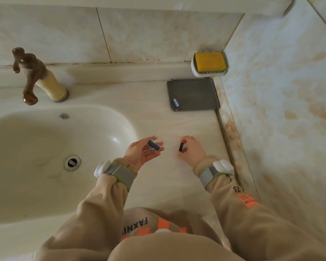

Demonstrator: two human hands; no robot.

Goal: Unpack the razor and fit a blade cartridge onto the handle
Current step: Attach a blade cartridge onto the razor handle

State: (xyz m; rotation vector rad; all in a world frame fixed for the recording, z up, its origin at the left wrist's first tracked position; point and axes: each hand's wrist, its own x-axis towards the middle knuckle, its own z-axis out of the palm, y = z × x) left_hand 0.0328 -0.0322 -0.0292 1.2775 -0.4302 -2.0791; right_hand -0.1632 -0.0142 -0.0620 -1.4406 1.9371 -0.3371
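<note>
I see a pale marble-look countertop (177, 125) with a sink basin (120, 117) set into its left side, a brown tap (31, 76) standing at far left, and a dark grey tray (196, 91) lying at far right, holding a small blue cartridge (176, 102).

Two hands (139, 153) (191, 150), two blue blade cartridges (154, 145) (176, 103), one razor handle (181, 147), one grey tray (193, 95), one tap (34, 75), one sink (45, 157), one yellow soap (209, 62) in one soap dish (208, 73).
</note>
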